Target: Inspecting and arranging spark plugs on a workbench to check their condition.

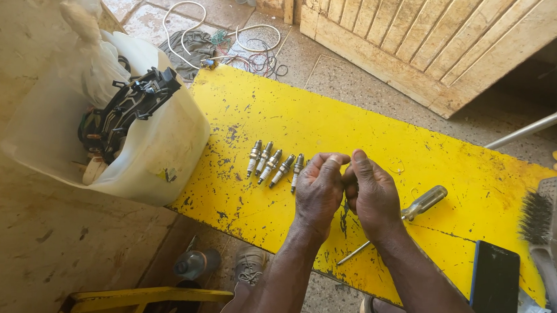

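Hands: your left hand [319, 189] and right hand [372, 193] are pinching together; what they are holding, I cannot tell.
Spark plugs [274, 165]: lying just left of your hands on the bench [251, 113].
Advice: you are working over the bench; stay there, so small parts are dropping safely.

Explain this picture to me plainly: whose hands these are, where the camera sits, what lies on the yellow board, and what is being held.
There is no machine here. The single picture comes from a camera worn on a person's head, looking down at their own two bare hands. The left hand and right hand are pressed together over a yellow board with chipped paint. Their fingers are curled around something small, but it is hidden, so I cannot tell what it is.

On the board, just left of the hands, five spark plugs lie side by side in a row. A screwdriver with a clear handle lies partly under the right hand. Near the right end are a wire brush, a dark phone and a metal tool at the edge.

Beside the board stands a cut white plastic container holding black wiring parts. Loose cables lie on the floor beyond.
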